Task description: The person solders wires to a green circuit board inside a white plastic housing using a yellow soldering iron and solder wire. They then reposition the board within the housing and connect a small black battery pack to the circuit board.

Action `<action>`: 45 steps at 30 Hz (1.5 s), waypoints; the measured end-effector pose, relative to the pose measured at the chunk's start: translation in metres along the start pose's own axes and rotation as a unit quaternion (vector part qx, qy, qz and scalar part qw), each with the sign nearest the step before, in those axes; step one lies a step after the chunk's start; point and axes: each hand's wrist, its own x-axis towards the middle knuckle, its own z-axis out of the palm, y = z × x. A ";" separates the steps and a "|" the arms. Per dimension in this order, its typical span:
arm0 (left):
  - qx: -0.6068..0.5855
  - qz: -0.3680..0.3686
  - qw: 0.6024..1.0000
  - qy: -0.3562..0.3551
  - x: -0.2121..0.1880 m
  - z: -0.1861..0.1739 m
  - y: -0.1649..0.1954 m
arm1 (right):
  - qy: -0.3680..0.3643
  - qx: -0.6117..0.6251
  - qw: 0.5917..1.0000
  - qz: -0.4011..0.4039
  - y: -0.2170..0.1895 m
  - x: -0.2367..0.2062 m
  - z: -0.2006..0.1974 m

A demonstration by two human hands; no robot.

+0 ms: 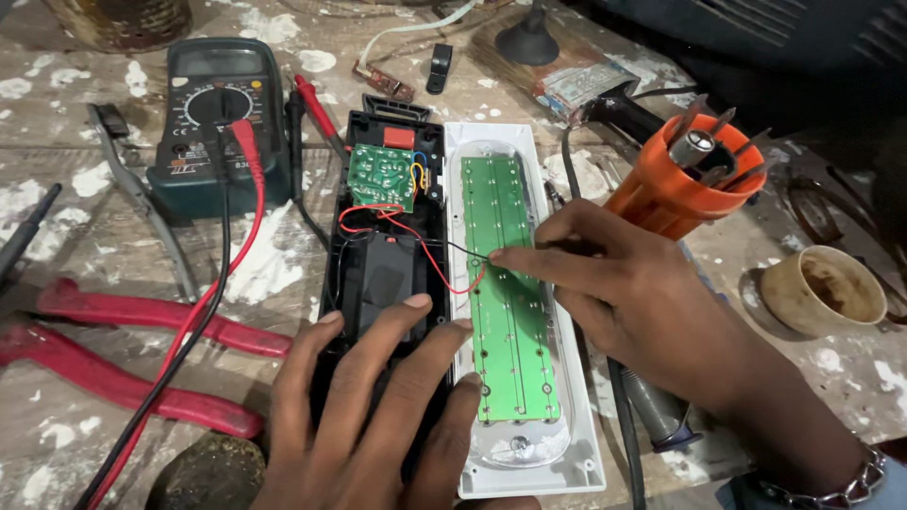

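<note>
Here, head view:
Lamp: opened black case beside its white cover with long green board, mid-counter.
Left hand: fingers flat, spread on case.
Right hand: fingers pinching black wire on board.

A: Even, soft light from above; the green board and white casing are bright and sharp.
B: Upper right of the frame falls dark. Hands throw faint shadows; edges bend slightly.

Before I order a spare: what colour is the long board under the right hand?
Green long board, clearest in the head view.
</note>
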 end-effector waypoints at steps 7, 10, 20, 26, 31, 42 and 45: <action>-0.010 -0.016 1.000 0.012 0.001 0.000 0.003 | -0.002 0.008 1.000 0.006 -0.003 -0.001 -0.002; -0.015 -0.022 1.000 0.012 0.001 0.000 0.004 | 0.002 0.004 1.000 0.004 -0.003 -0.002 -0.002; -0.018 -0.016 1.000 0.007 0.000 -0.001 0.003 | 0.006 -0.013 1.000 -0.023 0.002 -0.002 0.001; -0.021 -0.015 1.000 0.008 0.000 -0.001 0.002 | 0.007 -0.014 1.000 -0.015 0.002 -0.003 0.000; -0.016 -0.014 1.000 -0.001 0.000 -0.003 0.002 | 0.005 -0.020 1.000 -0.020 0.003 -0.001 0.002; -0.013 -0.003 1.000 -0.005 0.000 -0.005 0.002 | -0.003 -0.002 1.000 -0.015 0.000 -0.001 -0.001; -0.014 -0.012 1.000 -0.004 0.001 -0.004 0.003 | 0.001 0.001 1.000 -0.011 0.001 -0.002 0.000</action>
